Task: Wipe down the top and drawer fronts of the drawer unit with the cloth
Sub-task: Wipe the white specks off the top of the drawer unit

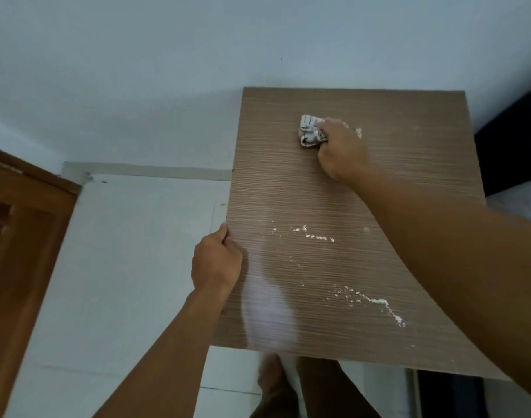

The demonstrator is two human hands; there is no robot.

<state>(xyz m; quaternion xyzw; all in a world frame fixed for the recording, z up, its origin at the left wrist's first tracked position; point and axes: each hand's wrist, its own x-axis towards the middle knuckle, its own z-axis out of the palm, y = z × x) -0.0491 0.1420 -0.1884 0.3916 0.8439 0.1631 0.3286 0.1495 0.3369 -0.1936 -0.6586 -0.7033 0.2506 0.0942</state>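
- Two bare hands work over one drawer unit (342, 206), seen from above; only its brown wood-grain top shows, the drawer fronts out of sight.
- The top is a rectangle whose long axis runs from the near edge to the far edge, which stands against a pale wall (167, 70); the grain lines run crosswise, left edge to right edge.
- One cloth (311, 131), white with grey markings, sits bunched on the top near the far edge, closer to the far right corner than the left; a small tip of it pokes out on the far side of the hand.
- The right hand (341, 149) presses on the cloth, fingers curled tight around it, arm stretched diagonally from the near right corner.
- The left hand (217, 262) grips the left edge about midway along, fingers folded down over the side, thumb lying along the edge.
- Two main patches of white residue (375, 301) mark the top: a short broken line near the middle, and a longer trail towards the near right corner.
- A pale glare streak lies on the top beside the left hand, reaching the near edge.
- One wooden door (20, 236) stands at far left; white floor tiles (131, 267) fill the gap between it and the unit.
- The person's legs (315, 387) show below the near edge.
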